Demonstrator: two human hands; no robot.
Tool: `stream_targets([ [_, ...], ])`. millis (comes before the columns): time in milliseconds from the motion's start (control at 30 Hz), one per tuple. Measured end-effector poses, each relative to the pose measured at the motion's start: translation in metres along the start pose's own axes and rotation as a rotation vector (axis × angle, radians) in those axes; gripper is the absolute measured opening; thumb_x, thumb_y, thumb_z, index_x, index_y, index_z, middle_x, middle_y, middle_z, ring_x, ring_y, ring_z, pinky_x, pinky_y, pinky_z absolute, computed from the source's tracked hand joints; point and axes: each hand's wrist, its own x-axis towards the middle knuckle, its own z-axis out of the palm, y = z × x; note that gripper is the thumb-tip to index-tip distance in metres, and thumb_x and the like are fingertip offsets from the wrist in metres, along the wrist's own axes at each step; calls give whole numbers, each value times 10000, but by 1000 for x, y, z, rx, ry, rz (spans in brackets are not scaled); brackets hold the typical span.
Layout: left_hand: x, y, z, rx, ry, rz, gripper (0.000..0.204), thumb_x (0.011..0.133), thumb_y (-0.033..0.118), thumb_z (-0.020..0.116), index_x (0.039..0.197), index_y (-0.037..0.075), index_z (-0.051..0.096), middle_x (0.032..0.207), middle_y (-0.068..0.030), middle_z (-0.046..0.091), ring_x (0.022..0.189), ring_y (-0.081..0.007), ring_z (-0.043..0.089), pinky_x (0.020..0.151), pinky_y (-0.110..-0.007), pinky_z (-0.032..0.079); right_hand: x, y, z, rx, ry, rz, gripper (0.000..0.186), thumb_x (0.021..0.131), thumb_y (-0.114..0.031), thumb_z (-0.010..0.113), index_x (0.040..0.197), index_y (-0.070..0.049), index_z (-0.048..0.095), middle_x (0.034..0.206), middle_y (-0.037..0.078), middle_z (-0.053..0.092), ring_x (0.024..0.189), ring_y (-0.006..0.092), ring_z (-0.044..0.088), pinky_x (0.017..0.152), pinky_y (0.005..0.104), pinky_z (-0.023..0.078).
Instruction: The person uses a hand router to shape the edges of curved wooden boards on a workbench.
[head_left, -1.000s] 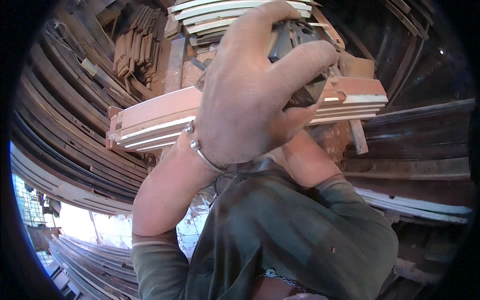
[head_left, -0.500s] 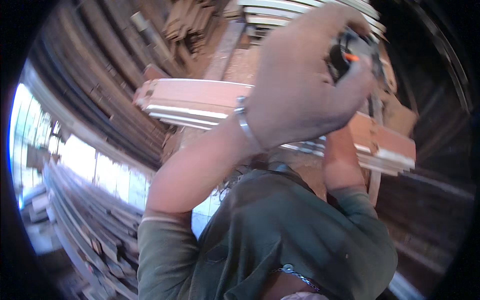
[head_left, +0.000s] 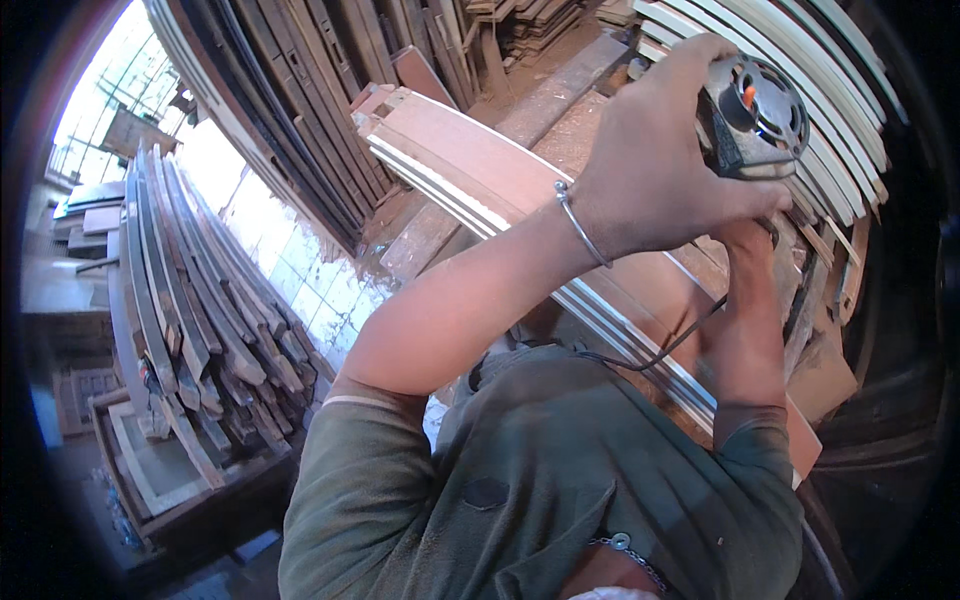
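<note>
My left hand (head_left: 650,170), a bracelet at its wrist, grips a dark power tool (head_left: 750,125) with a round vented housing and a small orange part. Just below it my right hand (head_left: 740,240) is closed on the tool's lower part, its fingers mostly hidden. A black cord (head_left: 660,350) hangs from the tool in a loop. Beneath my arms lies a slanting stack of pinkish boards (head_left: 470,165) with white edges. How far the tool is from those boards I cannot tell.
Stacked pale slats (head_left: 810,60) fill the upper right. Long dark timbers (head_left: 310,110) stand behind the boards. At the left, more weathered planks (head_left: 190,310) rest above a wooden frame (head_left: 130,460), beside white tiles (head_left: 300,270) and a bright grille (head_left: 85,80).
The view has swung, so the board stack runs more steeply. Both hands have shifted rightward in the picture with the tool, whose round vented face now shows more fully.
</note>
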Motion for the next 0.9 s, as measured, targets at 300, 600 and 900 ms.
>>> stream_targets([
  [300,39,-28,-74,203,-61,89,771,719,259,874,1341,-6,502,1162,-177,679,1064,-289,690,906,-375,543,56,22,89,-8,-311,19,517,724,-230,916,1114,-20,650,967,80,695,893,149,668,698,334,567],
  [600,-24,-184,-278,496,490,-575,569,927,381,706,1299,-40,617,1259,-170,655,1154,-223,615,1005,-329,454,61,89,108,-296,-600,308,470,760,-242,892,1107,-40,648,995,27,659,907,167,638,769,321,552],
  [900,-133,-335,-335,-33,859,-949,388,1011,366,557,1080,-3,656,1016,-81,650,891,-155,614,816,-298,484,39,117,99,-888,-1049,-71,530,735,-395,871,1117,-94,662,1128,68,643,1054,237,615,912,398,518],
])
